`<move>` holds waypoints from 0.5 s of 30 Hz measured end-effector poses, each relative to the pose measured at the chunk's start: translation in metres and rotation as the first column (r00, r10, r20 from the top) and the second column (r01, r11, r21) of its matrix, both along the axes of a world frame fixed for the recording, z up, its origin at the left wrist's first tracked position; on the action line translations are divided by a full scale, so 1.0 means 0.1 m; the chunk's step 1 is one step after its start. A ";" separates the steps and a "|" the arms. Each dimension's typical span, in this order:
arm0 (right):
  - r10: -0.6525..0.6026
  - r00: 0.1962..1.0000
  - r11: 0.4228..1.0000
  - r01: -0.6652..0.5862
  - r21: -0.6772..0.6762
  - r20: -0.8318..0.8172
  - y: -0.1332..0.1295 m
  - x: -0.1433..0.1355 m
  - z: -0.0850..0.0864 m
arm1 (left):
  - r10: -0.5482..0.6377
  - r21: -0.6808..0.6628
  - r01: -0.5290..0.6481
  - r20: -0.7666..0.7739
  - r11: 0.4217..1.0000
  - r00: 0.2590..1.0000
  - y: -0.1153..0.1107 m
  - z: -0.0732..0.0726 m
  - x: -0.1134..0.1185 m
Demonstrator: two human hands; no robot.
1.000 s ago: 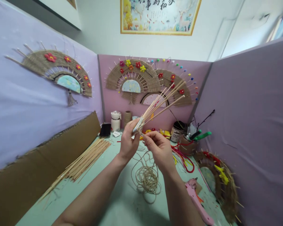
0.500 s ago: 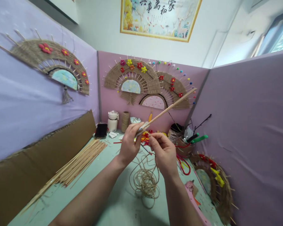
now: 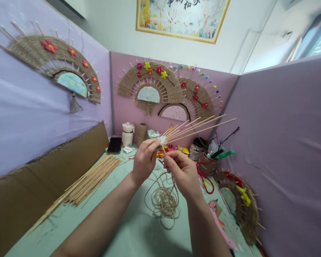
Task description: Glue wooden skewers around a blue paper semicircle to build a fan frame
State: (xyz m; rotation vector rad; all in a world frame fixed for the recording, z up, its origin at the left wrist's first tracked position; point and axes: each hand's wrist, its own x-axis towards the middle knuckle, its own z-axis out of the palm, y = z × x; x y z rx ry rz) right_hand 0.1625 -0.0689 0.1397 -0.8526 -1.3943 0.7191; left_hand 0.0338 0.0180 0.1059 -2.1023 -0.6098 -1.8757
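Note:
A small fan frame (image 3: 162, 140), with a pale base and several thin bamboo sticks spreading to the right, is gripped at its base by my left hand (image 3: 144, 157). Fingers and thumb close around that base and hide much of it. My right hand (image 3: 183, 172), just below and to the right, pinches jute twine (image 3: 164, 149) that runs up to the base of the sticks. Under my hands, the rest of the twine lies in a loose tangled coil (image 3: 165, 203) on the pale green table (image 3: 139, 232).
Many loose bamboo sticks (image 3: 96, 180) lie left, beside a cardboard strip (image 3: 50, 184). Behind are a white jar (image 3: 128, 135) and a twine spool (image 3: 142, 134). A pot of pens (image 3: 206, 165) and a finished fan (image 3: 247, 214) stand right. Finished fans (image 3: 152, 73) hang on the partitions.
The fan frame has turned in my left hand: its sticks, earlier seen nearly edge-on as one line, now show spread apart. My right hand has shifted slightly left, still pinching the twine.

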 end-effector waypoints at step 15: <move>-0.122 0.912 0.973 0.187 -0.133 0.392 -0.03 0.55 -0.04 | 0.144 0.077 -0.134 -0.140 0.988 0.980 0.00 -0.01 0.03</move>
